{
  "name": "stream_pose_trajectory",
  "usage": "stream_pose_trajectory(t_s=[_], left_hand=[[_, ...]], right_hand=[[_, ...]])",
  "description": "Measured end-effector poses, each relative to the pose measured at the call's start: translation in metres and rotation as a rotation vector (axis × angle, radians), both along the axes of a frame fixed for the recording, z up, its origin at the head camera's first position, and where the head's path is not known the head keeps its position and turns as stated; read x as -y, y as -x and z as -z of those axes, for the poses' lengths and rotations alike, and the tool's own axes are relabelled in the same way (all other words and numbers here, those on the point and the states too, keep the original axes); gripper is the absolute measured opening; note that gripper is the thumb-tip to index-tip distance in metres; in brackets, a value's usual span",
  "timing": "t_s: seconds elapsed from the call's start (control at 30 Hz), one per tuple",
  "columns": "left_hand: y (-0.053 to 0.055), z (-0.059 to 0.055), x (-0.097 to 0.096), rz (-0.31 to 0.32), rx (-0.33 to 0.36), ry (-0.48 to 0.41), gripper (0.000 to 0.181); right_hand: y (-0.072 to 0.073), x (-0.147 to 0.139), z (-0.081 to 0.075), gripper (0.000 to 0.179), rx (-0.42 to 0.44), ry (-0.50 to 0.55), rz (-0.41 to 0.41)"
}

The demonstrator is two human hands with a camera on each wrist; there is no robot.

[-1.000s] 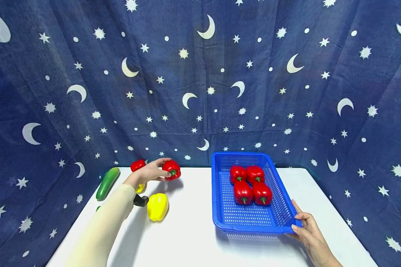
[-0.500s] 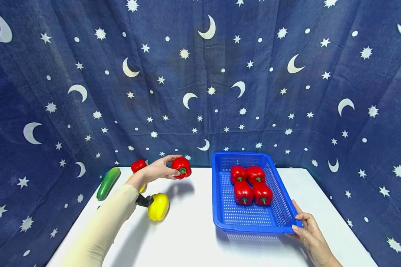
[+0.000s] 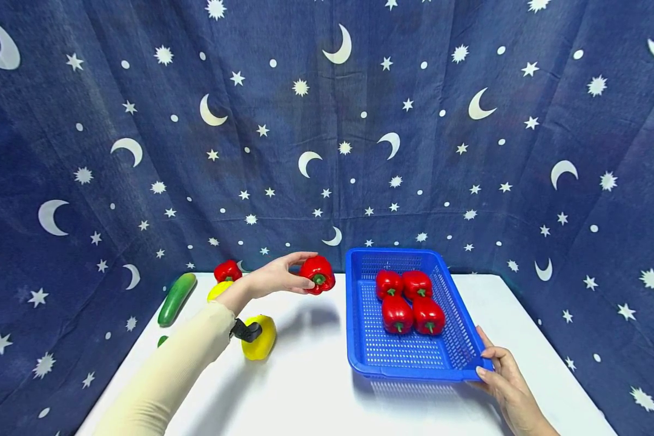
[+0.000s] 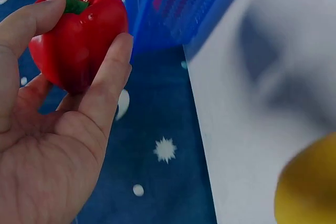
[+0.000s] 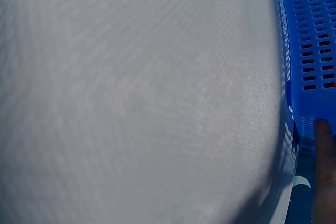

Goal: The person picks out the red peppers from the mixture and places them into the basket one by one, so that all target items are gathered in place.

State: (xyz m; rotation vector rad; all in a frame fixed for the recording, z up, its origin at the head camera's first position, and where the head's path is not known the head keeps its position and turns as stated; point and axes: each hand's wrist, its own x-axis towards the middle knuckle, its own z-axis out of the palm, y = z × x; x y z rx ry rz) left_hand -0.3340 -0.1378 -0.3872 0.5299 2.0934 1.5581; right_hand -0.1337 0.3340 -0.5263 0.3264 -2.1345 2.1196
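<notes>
A red bell pepper (image 3: 318,274) with a green stem is in my left hand (image 3: 280,277), held above the table just left of the basket. In the left wrist view the thumb lies by the stem of this pepper (image 4: 86,35) and the fingers curl round its underside. My right hand (image 3: 505,384) grips the front right corner of the blue plastic basket (image 3: 354,339), thumb at the rim. Inside the basket, several red bell peppers (image 3: 396,315) sit grouped in two rows. In the right wrist view only one finger (image 5: 325,156) shows against the basket wall (image 5: 310,100).
On the white table (image 3: 305,387), a yellow bell pepper (image 3: 267,342) lies partly behind the left wrist's camera strap. Farther left are a red bell pepper (image 3: 227,270), another yellow one (image 3: 218,290), a cucumber (image 3: 177,300) and a small green piece (image 3: 162,340). A starry curtain (image 3: 283,151) surrounds the table.
My left hand has carried the red bell pepper rightward and slightly up, closer to the basket. My right hand and the basket have stayed in place.
</notes>
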Motion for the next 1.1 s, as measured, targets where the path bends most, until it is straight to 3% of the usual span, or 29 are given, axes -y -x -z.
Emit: stream_pose_trajectory(t_s=[0.43, 0.83, 1.1], left_hand=[[-0.014, -0.005, -0.041, 0.068, -0.027, 0.002, 0.077], [-0.032, 0.0, -0.072, 0.155, -0.019, -0.048, 0.075], [-0.046, 0.002, -0.094, 0.2, -0.059, 0.025, 0.074]], right_hand=[[0.002, -0.001, 0.0, 0.023, -0.001, -0.013, -0.001], [0.002, -0.001, 0.001, 0.022, 0.021, -0.021, 0.019], [0.001, -0.001, 0.001, 0.023, 0.007, -0.008, 0.013]])
